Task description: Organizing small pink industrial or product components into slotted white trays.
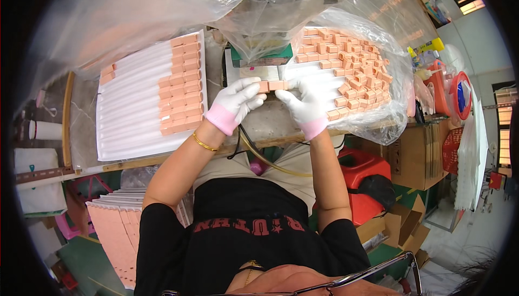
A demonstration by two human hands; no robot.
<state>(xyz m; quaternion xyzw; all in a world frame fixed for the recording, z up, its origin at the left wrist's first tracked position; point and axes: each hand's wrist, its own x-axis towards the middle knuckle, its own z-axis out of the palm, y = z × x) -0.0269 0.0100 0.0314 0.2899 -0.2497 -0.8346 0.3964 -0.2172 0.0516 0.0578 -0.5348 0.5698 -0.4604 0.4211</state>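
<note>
My left hand (238, 101), in a white glove with a pink cuff, pinches a small peach-coloured block (264, 87). A second peach block (278, 85) lies end to end with it, gripped by the gloved fingers of my right hand (306, 103). Whether the two blocks are joined cannot be made out. Just beyond them stands a device with a green block (263, 59) and a pale plate under it. Left of my hands is a white ridged tray (127, 112) with blocks in rows along its right side. To the right, many loose blocks (363, 74) cover another white ridged tray (313, 72).
Clear plastic sheeting (162, 4) hangs over the far side of the table, and a plastic bag wraps the right tray. A wooden strip (146, 160) edges the table in front. A red stool (367, 171) and cardboard boxes (416, 155) stand below on the right.
</note>
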